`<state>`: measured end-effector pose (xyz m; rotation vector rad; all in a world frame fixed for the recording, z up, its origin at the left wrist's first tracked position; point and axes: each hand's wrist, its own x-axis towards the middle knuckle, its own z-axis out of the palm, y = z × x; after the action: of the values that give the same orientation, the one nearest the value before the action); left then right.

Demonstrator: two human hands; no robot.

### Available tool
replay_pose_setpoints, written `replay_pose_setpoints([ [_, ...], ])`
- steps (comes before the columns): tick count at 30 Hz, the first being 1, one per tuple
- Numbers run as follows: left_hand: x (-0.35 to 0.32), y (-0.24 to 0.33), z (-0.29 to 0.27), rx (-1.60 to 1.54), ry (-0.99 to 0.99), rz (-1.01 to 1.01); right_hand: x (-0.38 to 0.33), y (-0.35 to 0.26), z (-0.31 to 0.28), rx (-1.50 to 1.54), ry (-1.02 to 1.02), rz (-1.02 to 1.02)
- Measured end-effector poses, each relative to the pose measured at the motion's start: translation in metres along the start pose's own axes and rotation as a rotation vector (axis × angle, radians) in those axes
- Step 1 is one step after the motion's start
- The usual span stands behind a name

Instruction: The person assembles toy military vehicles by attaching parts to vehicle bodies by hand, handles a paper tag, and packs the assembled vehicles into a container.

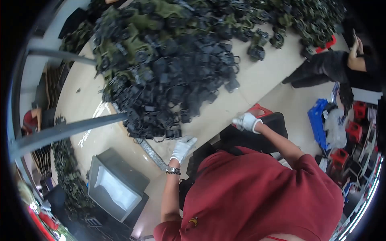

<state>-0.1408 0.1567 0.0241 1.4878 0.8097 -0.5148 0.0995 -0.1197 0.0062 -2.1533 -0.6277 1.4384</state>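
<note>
My left hand [184,148], in a white glove, lies at the near table edge with its fingers stretched to the right. It is just below a pile of small black box-like pieces with thin loops [171,76]; nothing shows in it. Farther right, my right hand [246,122], also gloved in white, rests at the same edge. Its fingers point left, partly apart, and I see no thing held there. A metal watch and a dark beaded bracelet [173,170] are on my left wrist. Bare pale tabletop [225,106] lies between the hands and the pile.
Behind the black pile spreads a heap of dark green and black pieces [152,24]. Grey metal bars [76,129] cross the left side. A grey bin [116,184] stands at lower left. A blue crate [318,124], red stools [354,130] and another person [333,66] are at right.
</note>
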Motion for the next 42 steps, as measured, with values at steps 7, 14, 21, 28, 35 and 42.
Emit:
replay_pose_setpoints([
  [7, 0.007, 0.027, 0.047, -0.042, -0.004, -0.032, 0.007, 0.043, -0.082, 0.083, 0.711, -0.015],
  [14, 0.017, 0.048, 0.047, -0.047, -0.051, 0.063, -0.006, 0.061, -0.063, 0.398, 0.974, 0.039],
  [21, 0.025, 0.047, 0.052, -0.062, -0.143, 0.055, -0.066, 0.073, -0.014, -0.041, 0.543, 0.227],
  [28, 0.029, 0.093, 0.075, 0.009, -0.279, 0.084, -0.071, 0.111, -0.037, 0.072, 0.535, 0.297],
  [35, 0.078, 0.132, 0.123, -0.096, -0.222, 0.150, -0.026, 0.046, -0.172, -0.058, 1.011, -0.070],
  [42, 0.161, 0.189, 0.204, -0.232, -0.177, 0.154, 0.062, 0.016, -0.264, -0.385, 0.910, -0.194],
])
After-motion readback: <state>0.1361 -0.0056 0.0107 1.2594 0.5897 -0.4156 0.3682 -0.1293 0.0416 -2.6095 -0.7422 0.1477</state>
